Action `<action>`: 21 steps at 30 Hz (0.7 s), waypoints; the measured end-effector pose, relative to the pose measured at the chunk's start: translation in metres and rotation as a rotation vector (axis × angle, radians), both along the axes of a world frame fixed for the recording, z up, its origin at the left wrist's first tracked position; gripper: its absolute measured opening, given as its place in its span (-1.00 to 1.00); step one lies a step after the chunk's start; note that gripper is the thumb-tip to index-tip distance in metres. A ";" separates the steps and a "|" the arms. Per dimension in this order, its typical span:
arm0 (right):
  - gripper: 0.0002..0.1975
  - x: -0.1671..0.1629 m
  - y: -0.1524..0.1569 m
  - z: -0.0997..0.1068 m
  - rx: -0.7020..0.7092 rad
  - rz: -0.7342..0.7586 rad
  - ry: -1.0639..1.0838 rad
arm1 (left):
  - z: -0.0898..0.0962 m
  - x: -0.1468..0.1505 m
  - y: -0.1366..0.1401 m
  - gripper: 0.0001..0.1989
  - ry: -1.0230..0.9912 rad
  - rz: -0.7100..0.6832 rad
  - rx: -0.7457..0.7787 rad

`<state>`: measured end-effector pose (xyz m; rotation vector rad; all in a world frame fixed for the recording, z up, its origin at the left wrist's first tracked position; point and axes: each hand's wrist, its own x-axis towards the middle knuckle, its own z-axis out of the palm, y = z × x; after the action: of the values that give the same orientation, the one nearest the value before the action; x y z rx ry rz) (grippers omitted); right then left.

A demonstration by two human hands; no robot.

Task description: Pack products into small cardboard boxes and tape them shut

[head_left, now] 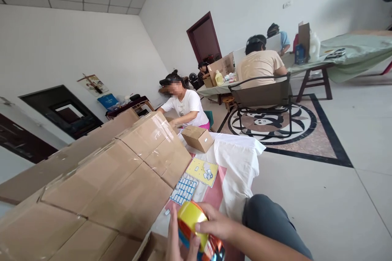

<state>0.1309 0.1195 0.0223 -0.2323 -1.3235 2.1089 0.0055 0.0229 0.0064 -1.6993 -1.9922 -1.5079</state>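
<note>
At the bottom of the view, my right hand (pixel 212 222) grips a shiny yellow roll of tape (pixel 192 214), thumb across its front and fingers behind. My left hand (pixel 176 238) cups the same roll from the left, fingers upright along its side and thumb in front. Orange and blue shiny rolls or wrapping show just beneath the yellow roll, partly hidden by my hands. An open cardboard box (pixel 150 244) stands beside my left hand, its inside mostly out of sight.
Stacked taped cartons (pixel 128 187) fill the left. On the white-covered table (pixel 235 155) lie a blue-and-white label sheet (pixel 184 191), a yellow sheet (pixel 202 171) and a small closed carton (pixel 197 138). A person in white (pixel 186 106) works across; others sit farther back.
</note>
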 end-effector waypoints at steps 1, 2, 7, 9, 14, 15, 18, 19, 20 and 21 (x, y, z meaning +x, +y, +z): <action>-0.28 0.005 0.000 0.000 0.007 -0.023 -0.015 | -0.001 0.001 0.004 -0.33 -0.011 -0.045 -0.003; -0.26 0.010 0.001 0.000 0.035 -0.033 -0.030 | -0.002 0.002 0.007 -0.35 -0.017 -0.090 0.000; -0.18 0.025 0.006 -0.008 0.303 -0.183 -0.109 | -0.020 0.009 0.013 -0.29 -0.154 -0.117 -0.025; -0.19 0.024 0.008 -0.015 0.264 -0.333 -0.142 | -0.030 0.016 0.013 -0.32 -0.236 0.006 -0.041; -0.18 0.014 0.015 -0.024 0.049 -0.420 -0.149 | -0.051 0.044 0.007 -0.49 -0.281 0.160 -0.119; -0.18 0.013 0.016 -0.023 0.042 -0.408 -0.150 | -0.054 0.050 0.005 -0.49 -0.316 0.144 -0.136; -0.17 0.013 0.015 -0.020 0.147 -0.445 -0.175 | -0.059 0.057 0.002 -0.48 -0.531 0.109 -0.197; -0.17 0.013 0.014 -0.020 0.204 -0.479 -0.194 | -0.061 0.056 0.001 -0.45 -0.597 0.102 -0.220; -0.18 0.014 0.013 -0.020 0.268 -0.507 -0.212 | -0.063 0.054 0.001 -0.41 -0.646 0.101 -0.236; -0.18 0.015 0.013 -0.020 0.336 -0.520 -0.222 | -0.065 0.051 0.001 -0.40 -0.676 0.109 -0.244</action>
<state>0.1454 0.1323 0.0021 -0.6078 -1.5226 1.4373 0.0562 0.0235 -0.0588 -1.2031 -2.6239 -2.0641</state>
